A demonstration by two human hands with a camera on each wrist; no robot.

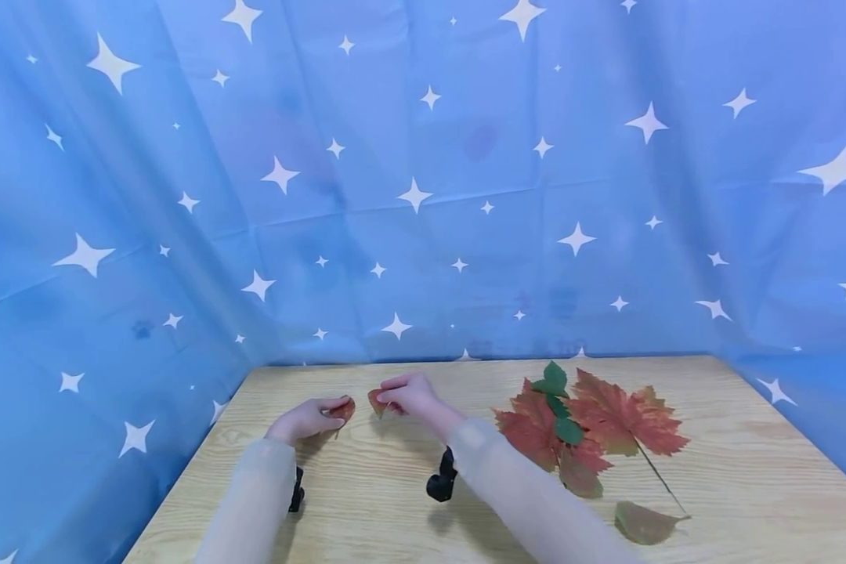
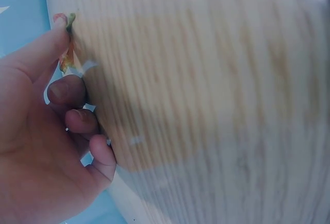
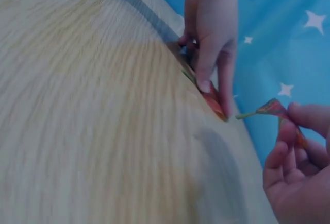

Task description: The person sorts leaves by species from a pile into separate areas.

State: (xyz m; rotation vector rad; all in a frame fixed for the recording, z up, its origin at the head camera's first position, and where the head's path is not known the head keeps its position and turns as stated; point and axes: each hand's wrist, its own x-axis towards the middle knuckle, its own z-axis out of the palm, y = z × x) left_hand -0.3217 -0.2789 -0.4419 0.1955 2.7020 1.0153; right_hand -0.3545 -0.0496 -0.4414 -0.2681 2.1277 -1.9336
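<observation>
Pinching a small reddish leaf (image 1: 342, 410) between thumb and fingers, the left hand (image 1: 312, 419) is low over the desk (image 1: 366, 501); whether that leaf touches the wood I cannot tell. The right hand (image 1: 412, 398) pinches a second leaf (image 1: 377, 403), which lies at about 3 o'clock from the first, close but apart. In the right wrist view the second leaf's stem (image 3: 246, 115) points to about 9 o'clock, towards the other hand.

Both grips take in only a small part of a thin leaf, so the likeliest trouble is slipping or twisting: a loose pinch could let a leaf swing or drop, while a hard one could crease it. With the two so near each other, a small drift of either hand could knock them together or catch that stem on the opposite edge.

The right sleeve (image 1: 518, 489) is the other hazard. It passes just beside a heap of red lobed leaves (image 1: 609, 403) and smaller green leaves (image 1: 555, 377), between 3 and 4 o'clock from the right hand. A sweep of the forearm towards 3 o'clock might drag the heap along. One long stem (image 1: 656, 474) runs to about 5 o'clock, ending by a greenish-brown leaf (image 1: 645, 523), so a tug there could shift that too.
</observation>
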